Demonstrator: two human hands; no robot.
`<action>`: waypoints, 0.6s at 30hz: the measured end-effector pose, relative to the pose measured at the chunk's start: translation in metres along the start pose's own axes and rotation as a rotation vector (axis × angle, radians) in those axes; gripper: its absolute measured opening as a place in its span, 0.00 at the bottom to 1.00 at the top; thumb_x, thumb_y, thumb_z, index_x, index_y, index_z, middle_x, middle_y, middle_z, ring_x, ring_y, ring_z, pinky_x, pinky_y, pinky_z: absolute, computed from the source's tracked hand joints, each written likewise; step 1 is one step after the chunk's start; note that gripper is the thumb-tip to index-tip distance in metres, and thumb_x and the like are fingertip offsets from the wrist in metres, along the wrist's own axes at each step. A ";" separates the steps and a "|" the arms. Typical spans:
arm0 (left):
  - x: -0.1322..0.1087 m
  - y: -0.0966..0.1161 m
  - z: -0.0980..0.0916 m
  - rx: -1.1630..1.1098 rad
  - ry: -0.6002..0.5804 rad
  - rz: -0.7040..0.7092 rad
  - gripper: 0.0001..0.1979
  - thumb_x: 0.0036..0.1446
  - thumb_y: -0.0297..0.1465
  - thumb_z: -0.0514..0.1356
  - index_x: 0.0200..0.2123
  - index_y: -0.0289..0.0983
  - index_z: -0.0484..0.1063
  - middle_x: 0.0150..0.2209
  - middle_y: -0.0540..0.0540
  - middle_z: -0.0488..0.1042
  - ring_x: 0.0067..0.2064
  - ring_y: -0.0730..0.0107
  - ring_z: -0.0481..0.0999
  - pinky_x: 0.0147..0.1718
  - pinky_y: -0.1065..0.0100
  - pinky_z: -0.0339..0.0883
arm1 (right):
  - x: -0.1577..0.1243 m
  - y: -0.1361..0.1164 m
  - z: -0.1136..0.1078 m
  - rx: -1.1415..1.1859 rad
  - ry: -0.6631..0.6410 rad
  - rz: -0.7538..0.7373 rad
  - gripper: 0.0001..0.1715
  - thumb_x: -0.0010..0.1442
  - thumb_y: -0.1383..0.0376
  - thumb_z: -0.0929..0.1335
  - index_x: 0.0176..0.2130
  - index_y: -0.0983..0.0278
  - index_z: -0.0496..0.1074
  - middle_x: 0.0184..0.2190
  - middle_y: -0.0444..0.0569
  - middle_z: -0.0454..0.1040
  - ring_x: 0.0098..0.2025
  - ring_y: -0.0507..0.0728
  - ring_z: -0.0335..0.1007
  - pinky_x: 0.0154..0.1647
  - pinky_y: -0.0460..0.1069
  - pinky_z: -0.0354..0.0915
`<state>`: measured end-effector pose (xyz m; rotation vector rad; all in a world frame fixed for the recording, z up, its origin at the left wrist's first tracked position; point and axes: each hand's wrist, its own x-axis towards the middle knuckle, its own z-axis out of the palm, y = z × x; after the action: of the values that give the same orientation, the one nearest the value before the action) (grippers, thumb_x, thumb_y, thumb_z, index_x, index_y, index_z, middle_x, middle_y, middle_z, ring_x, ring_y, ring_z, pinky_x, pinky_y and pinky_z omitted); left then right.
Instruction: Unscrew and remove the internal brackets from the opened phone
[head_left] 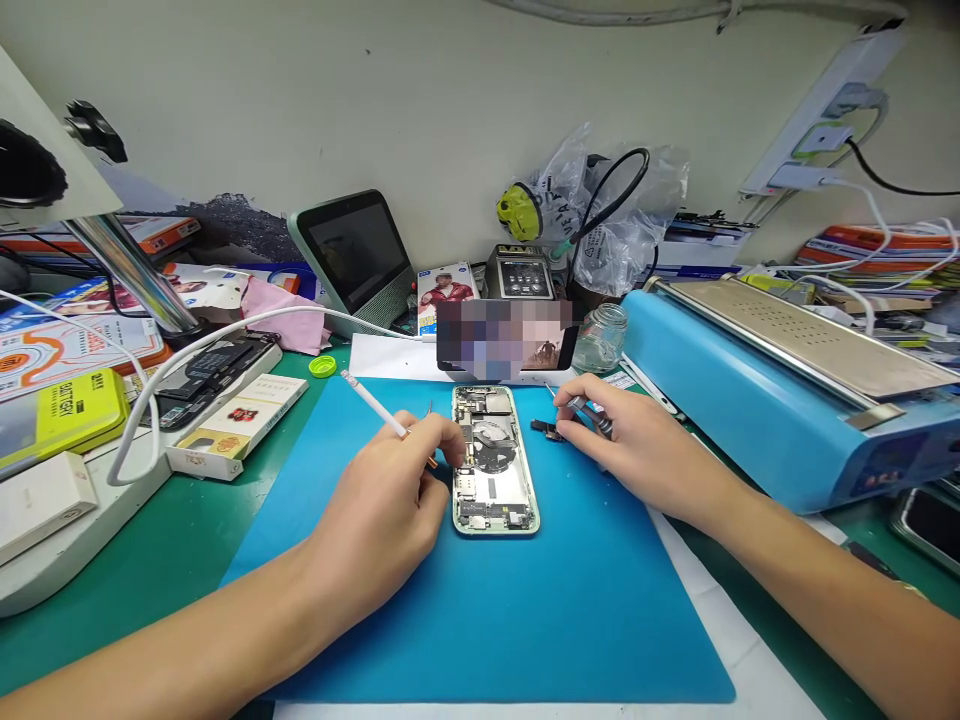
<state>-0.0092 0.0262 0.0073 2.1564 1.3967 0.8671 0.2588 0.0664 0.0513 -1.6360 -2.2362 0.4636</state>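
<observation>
left hand: fingers curled, gripping a white cigarette-like stick that slants up to the left; fingertips at the left edge of the opened phone, though whether they press on it i cannot tell

right hand: closed around a slim metal tool; a small dark part sits at the fingertips, pinched or just touched, hard to tell

opened phone: back off, lying on the blue mat between the hands, boards and a round dark patch facing up

phone's handling: probably light and stiff in its pale green frame, but fragile inside; the smooth rim may slide a little on the mat

where to hold: best by the outer side rails, thumb and finger on opposite edges, keeping off the exposed boards and connectors

small part's handling: likely very light and easily bent or lost; edges are the safer grip

yellow pack: "battery" seems to run along its side, the rest too small

white-and-gold box: printed with a red emblem, lettering not legible

clear bag: bold dark letters, turned and creased, unreadable

propped phone: picture partly pixelated, no words to read

blue machine: marks on its end panel, too blurred to make out
</observation>
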 end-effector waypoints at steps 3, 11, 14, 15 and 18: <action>0.000 -0.003 0.001 0.025 0.034 0.012 0.19 0.53 0.14 0.52 0.40 0.42 0.70 0.31 0.51 0.65 0.32 0.63 0.66 0.28 0.67 0.56 | 0.000 0.001 0.001 0.005 0.019 0.008 0.11 0.69 0.57 0.66 0.46 0.59 0.73 0.38 0.48 0.80 0.26 0.53 0.67 0.27 0.48 0.57; 0.002 -0.002 -0.002 0.045 0.046 -0.013 0.14 0.54 0.18 0.53 0.39 0.41 0.69 0.30 0.50 0.68 0.35 0.59 0.67 0.32 0.64 0.59 | 0.000 0.008 0.006 0.058 0.074 -0.043 0.11 0.68 0.56 0.65 0.46 0.59 0.71 0.36 0.47 0.81 0.24 0.53 0.66 0.28 0.49 0.58; 0.002 0.001 -0.003 0.051 0.052 -0.023 0.11 0.56 0.22 0.53 0.39 0.41 0.68 0.33 0.49 0.72 0.37 0.57 0.68 0.34 0.62 0.60 | -0.001 0.006 0.007 0.062 0.076 -0.071 0.11 0.67 0.57 0.65 0.45 0.59 0.71 0.32 0.46 0.79 0.24 0.53 0.64 0.29 0.49 0.57; 0.003 0.003 -0.004 0.053 0.055 -0.029 0.10 0.56 0.23 0.53 0.39 0.41 0.68 0.34 0.48 0.73 0.38 0.57 0.69 0.34 0.61 0.61 | -0.001 0.005 0.007 0.063 0.077 -0.078 0.10 0.67 0.57 0.65 0.44 0.59 0.72 0.31 0.45 0.79 0.24 0.53 0.64 0.29 0.49 0.57; 0.001 0.014 -0.013 0.063 0.060 -0.048 0.08 0.59 0.27 0.53 0.40 0.42 0.68 0.38 0.46 0.76 0.41 0.55 0.71 0.35 0.60 0.62 | -0.003 0.001 0.006 0.076 0.077 -0.092 0.10 0.67 0.58 0.65 0.44 0.59 0.71 0.30 0.44 0.77 0.24 0.54 0.64 0.30 0.49 0.57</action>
<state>-0.0093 0.0216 0.0260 2.1499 1.5175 0.8875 0.2579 0.0630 0.0455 -1.4812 -2.1989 0.4480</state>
